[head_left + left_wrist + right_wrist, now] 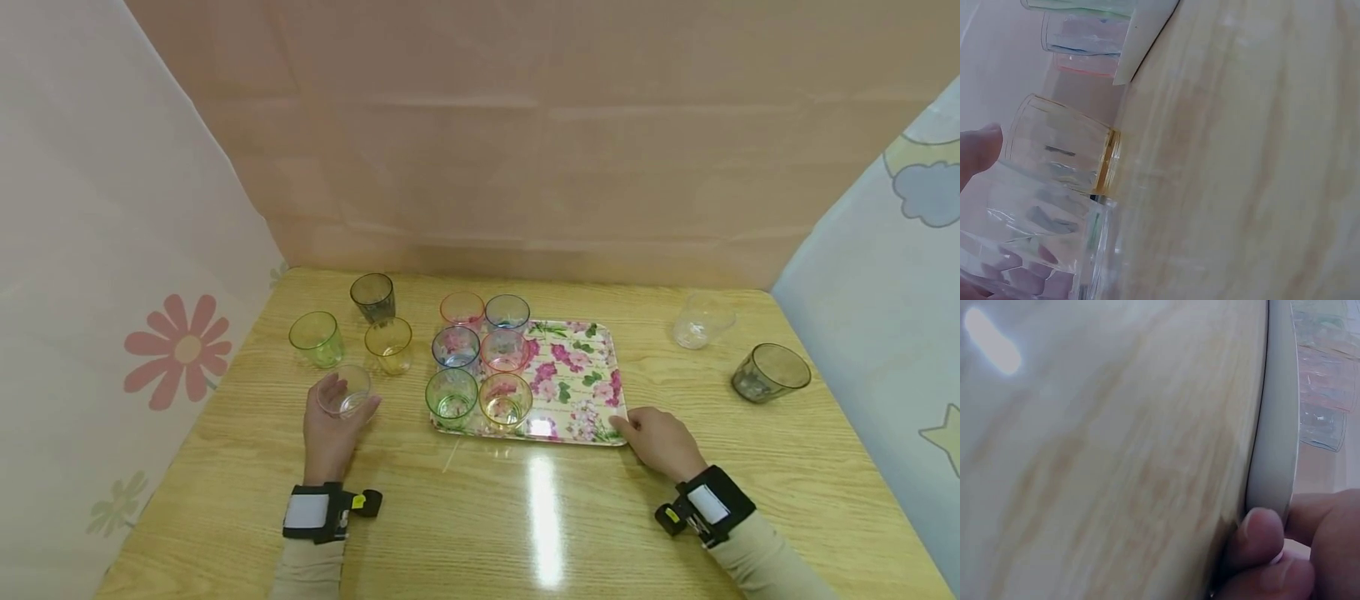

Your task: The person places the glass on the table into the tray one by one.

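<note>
The left hand (330,425), left of centre in the head view, has its fingers curled around a clear glass (344,390) standing on the desk (480,517); the left wrist view shows a fingertip against its ribbed wall. The right hand (660,442), lower right of centre, pinches the near right corner of the floral tray (577,375), probably to steady it. In the right wrist view a thumb (1260,540) presses on the white rim. Six coloured glasses stand upright in two columns on the tray's left half, all apparently empty; its right half is bare. Left of the tray a green glass (316,338), a yellow glass (388,345) and a dark glass (372,297) wait loose. At the right, well apart, another clear glass (701,319) and a dark tumbler (769,372) appear tilted
</note>
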Tool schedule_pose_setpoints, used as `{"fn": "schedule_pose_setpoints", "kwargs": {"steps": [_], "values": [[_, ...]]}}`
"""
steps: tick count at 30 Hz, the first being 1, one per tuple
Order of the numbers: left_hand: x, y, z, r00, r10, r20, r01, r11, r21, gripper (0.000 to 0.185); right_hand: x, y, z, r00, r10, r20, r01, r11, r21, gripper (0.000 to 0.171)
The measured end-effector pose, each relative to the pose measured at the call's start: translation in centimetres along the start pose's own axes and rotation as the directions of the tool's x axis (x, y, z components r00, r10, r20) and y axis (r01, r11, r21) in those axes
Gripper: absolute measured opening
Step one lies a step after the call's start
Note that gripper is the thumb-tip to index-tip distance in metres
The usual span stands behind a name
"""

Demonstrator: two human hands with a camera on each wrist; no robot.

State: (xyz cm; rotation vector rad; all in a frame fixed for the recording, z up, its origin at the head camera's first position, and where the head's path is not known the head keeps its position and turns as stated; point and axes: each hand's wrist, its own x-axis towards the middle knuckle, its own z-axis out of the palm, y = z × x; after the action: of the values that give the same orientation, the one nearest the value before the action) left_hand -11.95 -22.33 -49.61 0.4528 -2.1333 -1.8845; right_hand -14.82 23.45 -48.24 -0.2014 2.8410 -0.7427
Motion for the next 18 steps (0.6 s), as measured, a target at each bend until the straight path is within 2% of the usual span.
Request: {"fn": "schedule_pose_setpoints", "kwargs": {"steps": [7,13,18], "values": [[-0.4,0.4,0.1,1.0,0.019,-0.015,-0.019,1.0,0.005,0.083,0.0,0.0,0.0,1.0,-0.002,-0.003,0.002,1.0,-0.001,0.047],[-1.1,1.5,0.3,0.994,0.101,0.029,-0.101,0.995,-0.008,0.081,-0.1,-0.1,0.0,1.0,-0.001,-0.021,0.001,1.0,-0.003,0.049],[-1.9,2.9,0.6,0.988,0.147,0.048,-0.146,0.989,-0.005,0.081,-0.3,-0.3,-0.1,0.999,0.04,-0.01,-0.039,0.999,0.026,0.05]]}}
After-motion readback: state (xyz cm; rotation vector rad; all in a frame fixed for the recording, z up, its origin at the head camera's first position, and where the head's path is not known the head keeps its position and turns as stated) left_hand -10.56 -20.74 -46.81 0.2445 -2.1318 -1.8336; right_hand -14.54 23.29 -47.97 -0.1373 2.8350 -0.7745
